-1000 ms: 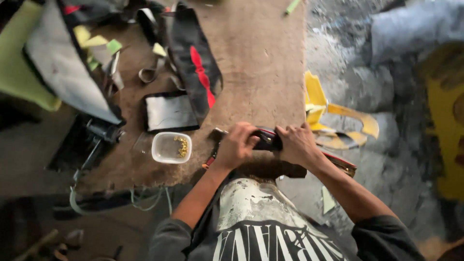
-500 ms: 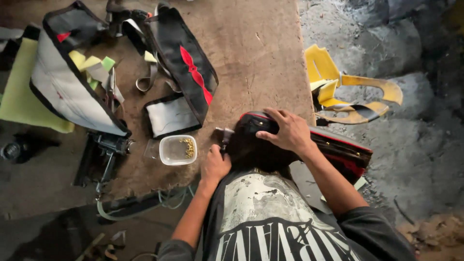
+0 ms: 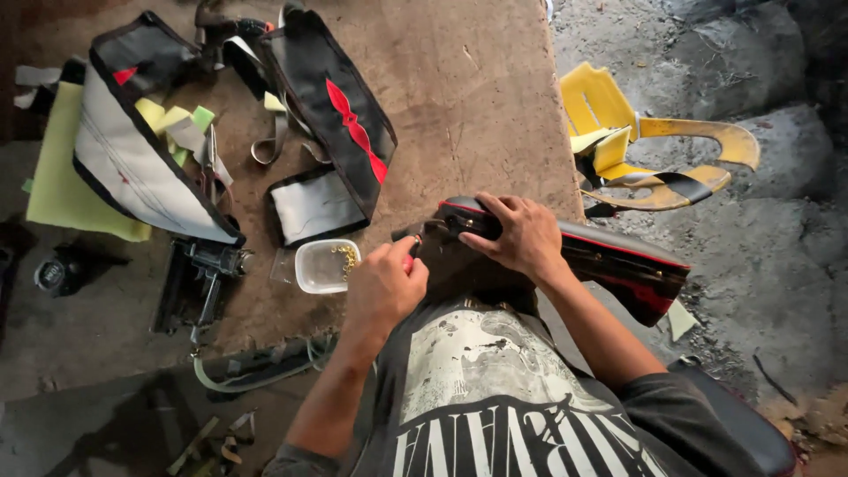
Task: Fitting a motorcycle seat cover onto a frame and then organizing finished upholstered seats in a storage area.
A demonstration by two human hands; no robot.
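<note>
Your left hand (image 3: pixel 385 284) fists round a red-handled tool (image 3: pixel 409 257), mostly hidden, beside the tub (image 3: pixel 325 266). Your right hand (image 3: pixel 521 237) clamps the black seat (image 3: pixel 609 261) at the table (image 3: pixel 477 106) edge; your body hides its underside.

The upper middle of the table (image 3: pixel 477 97) lies bare, giving open passage above the seat (image 3: pixel 618 256). Left of centre, the tub (image 3: pixel 325 265) sits just beside the left hand (image 3: pixel 384 287); bags (image 3: pixel 344 132), straps and scraps crowd the upper left. A stapler (image 3: pixel 199 278) blocks the lower left edge.
</note>
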